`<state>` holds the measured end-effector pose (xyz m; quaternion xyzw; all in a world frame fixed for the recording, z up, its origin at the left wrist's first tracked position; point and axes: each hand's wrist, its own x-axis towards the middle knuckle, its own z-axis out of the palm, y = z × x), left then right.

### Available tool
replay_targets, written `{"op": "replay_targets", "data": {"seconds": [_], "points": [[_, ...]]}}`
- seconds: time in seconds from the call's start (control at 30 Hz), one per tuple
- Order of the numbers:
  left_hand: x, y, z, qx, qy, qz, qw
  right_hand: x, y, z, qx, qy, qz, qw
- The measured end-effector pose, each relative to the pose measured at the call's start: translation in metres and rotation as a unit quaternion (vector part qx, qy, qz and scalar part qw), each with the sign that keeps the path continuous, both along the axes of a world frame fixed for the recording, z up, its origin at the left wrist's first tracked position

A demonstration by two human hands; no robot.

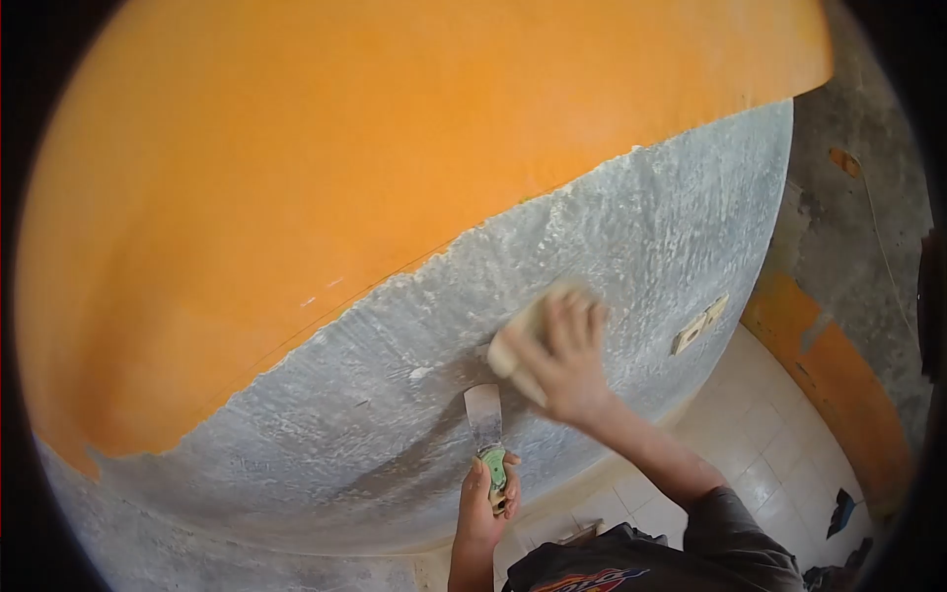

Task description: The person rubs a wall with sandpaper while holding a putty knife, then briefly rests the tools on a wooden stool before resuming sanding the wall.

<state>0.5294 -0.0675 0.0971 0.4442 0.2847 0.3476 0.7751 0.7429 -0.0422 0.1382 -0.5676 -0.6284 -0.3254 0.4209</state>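
A pale, blurred block or sponge (521, 345) lies against the bare grey part of the wall (631, 227), and my right hand (572, 360) is spread over it, gripping it. Lower down, my left hand (485, 498) is wrapped round the green handle of a scraper (483, 412), whose flat metal blade points up in front of the wall. Above a ragged edge the wall carries orange paint (326, 148). The grey surface below shows whitish streaks and rough patches.
A wall socket (700, 324) sits on the grey wall at the right. Below runs a pale tiled floor (760, 434). Another wall, partly orange (838, 375), stands at the far right. A small dark object (840, 514) lies on the tiles.
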Motion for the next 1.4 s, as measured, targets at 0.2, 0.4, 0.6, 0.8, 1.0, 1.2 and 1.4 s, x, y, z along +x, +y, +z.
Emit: {"op": "replay_targets", "data": {"seconds": [0.2,0.4,0.6,0.8,1.0,1.2,1.4], "points": [[0.007,-0.002,0.019,0.023,-0.032,0.016,0.999,0.008,-0.007,0.022,0.033,0.112,-0.003,0.993],[0.021,0.0,0.04,0.056,-0.01,0.017,0.998,-0.027,-0.015,-0.01,-0.104,0.048,0.036,0.993],[0.027,-0.004,0.044,0.057,-0.04,-0.007,0.998,0.004,-0.002,0.039,0.072,0.186,0.025,0.98],[0.031,-0.007,0.046,0.073,-0.004,0.023,0.997,-0.035,-0.008,-0.036,-0.08,0.1,0.055,0.99],[0.009,-0.009,0.028,0.046,-0.018,0.04,0.998,-0.024,0.003,0.02,0.036,0.163,-0.01,0.986],[-0.021,-0.012,0.014,0.015,-0.026,0.06,0.998,-0.058,-0.005,-0.011,-0.046,0.059,0.019,0.997],[-0.048,-0.011,0.011,0.003,-0.02,0.061,0.998,-0.075,-0.011,0.013,-0.028,0.126,-0.038,0.991]]}}
